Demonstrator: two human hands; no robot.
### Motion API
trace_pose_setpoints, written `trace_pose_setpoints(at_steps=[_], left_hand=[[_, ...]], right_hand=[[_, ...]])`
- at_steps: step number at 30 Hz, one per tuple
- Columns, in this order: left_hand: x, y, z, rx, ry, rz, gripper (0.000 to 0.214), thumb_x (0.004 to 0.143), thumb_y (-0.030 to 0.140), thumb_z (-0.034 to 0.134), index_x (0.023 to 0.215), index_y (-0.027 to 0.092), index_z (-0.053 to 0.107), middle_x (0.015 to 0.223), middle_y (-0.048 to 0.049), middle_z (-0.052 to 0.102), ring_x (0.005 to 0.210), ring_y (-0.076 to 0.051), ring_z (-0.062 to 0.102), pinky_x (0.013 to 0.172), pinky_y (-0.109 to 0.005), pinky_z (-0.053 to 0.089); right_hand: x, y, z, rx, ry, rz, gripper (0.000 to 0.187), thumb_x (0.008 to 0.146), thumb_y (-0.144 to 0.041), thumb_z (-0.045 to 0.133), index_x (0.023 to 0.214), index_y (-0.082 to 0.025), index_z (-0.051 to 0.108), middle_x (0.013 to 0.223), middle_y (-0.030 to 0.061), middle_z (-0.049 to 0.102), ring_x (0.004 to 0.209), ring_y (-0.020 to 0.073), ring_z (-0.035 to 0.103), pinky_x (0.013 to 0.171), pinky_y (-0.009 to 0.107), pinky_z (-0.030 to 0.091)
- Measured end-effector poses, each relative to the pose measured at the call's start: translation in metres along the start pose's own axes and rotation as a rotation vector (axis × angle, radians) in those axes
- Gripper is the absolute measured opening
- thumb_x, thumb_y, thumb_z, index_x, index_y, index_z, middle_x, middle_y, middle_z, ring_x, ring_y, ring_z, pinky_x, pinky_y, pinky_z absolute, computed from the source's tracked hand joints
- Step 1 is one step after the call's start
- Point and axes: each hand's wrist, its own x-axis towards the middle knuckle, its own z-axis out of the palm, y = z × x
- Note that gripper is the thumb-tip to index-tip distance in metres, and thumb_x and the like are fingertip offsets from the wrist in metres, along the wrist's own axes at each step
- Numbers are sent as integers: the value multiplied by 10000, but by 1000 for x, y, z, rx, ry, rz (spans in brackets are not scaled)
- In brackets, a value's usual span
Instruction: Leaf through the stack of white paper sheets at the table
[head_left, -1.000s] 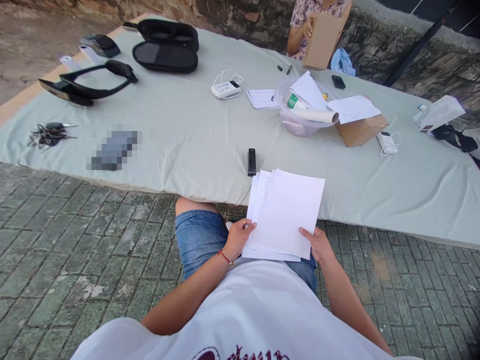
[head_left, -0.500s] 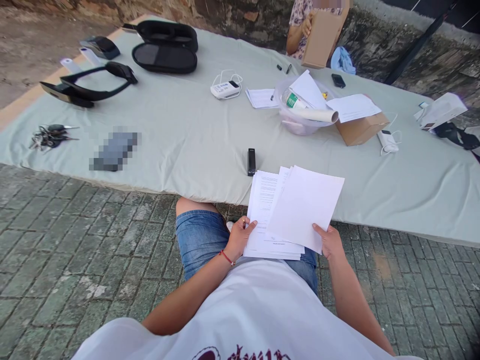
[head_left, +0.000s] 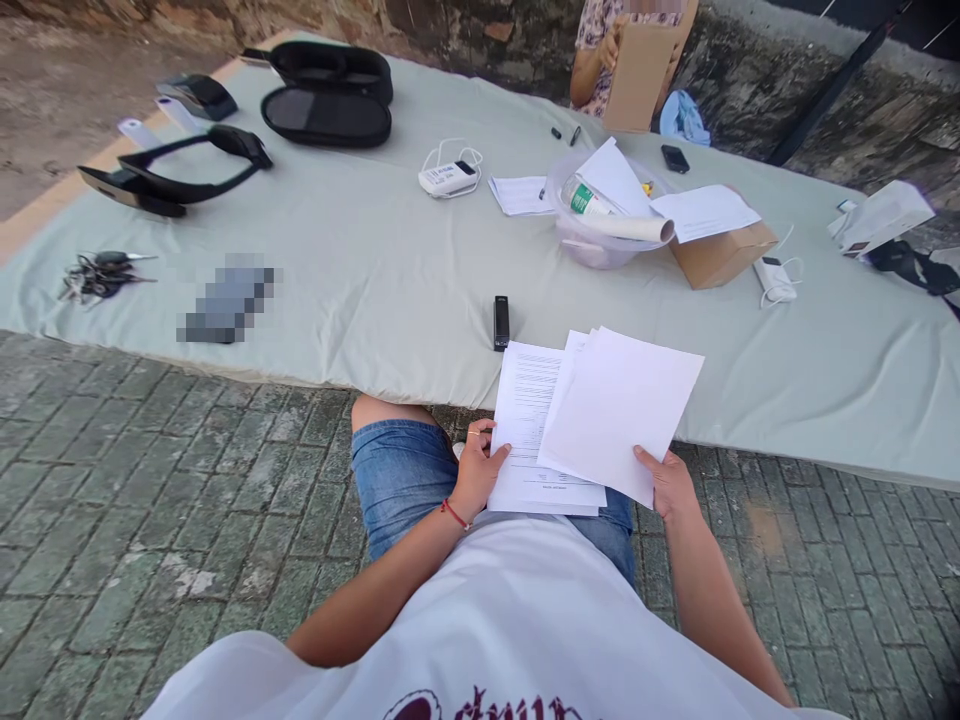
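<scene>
Paper fills both hands, held over the lap just short of the near edge of the desk (head_left: 375,270). The left hand (head_left: 480,470) is closed on the lower left edge of the printed stack (head_left: 529,420), with the thumb on top and the fingers underneath. The right hand (head_left: 667,485) pinches the lower right corner of the blank-faced sheets (head_left: 619,410), thumb across the top. These few sheets are fanned out to the right and overlap the right half of the printed stack.

I judge the paper light and limp. Held by one corner, the far ends will droop, and a single sheet may slide out of the fan because the smooth faces slip over each other. Outdoors, a breeze could lift the loose corners. Paper creases if squeezed hard, so the safest hold looks like a flat pinch close to an edge, with the thumb pad on top and the fingers spread beneath.

Ahead of the left hand, just beyond the top of the stack, a small black stapler-like object (head_left: 501,322) lies on the desk. Farther off, beyond the right hand, stand a clear bowl (head_left: 592,252) of rolled papers and a cardboard box (head_left: 724,262). At the far side another person holds a brown box (head_left: 637,75).
</scene>
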Motion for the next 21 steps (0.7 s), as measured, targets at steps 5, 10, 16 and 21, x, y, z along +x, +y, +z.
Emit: trace_pose_setpoints(at_steps=[5, 10, 16, 21], left_hand=[[0, 2, -2, 40, -44, -67, 308, 778, 425, 659, 949, 169, 664, 823, -31, 672, 739, -169, 594, 684, -280, 447], [-3, 4, 1, -86, -76, -191, 477, 789, 614, 600, 867, 153, 692, 765, -34, 666, 712, -176, 568, 661, -280, 431], [-1, 5, -1, 37, -24, -43, 364, 768, 530, 657, 703, 173, 639, 675, 12, 586, 675, -142, 496, 652, -252, 399], [-1, 3, -2, -43, -58, -119, 386, 787, 557, 621, 761, 173, 654, 692, 10, 602, 665, -145, 508, 642, -255, 399]], right_hand=[[-10, 2, 18, -7, -166, 29, 506, 602, -390, 898, 1024, -163, 737, 1051, 89, 764, 888, 255, 742, 811, 362, 611], [-20, 2, 33, -40, -300, 45, 443, 655, -393, 868, 1023, -177, 748, 1056, 84, 764, 905, 245, 740, 839, 346, 598], [-23, 6, 40, -104, -334, 29, 433, 662, -412, 855, 1005, -169, 753, 1065, 97, 760, 914, 258, 737, 857, 372, 587], [-22, 8, 37, -127, -308, 16, 432, 678, -409, 841, 1025, -170, 743, 1072, 92, 759, 928, 253, 734, 857, 369, 584]])
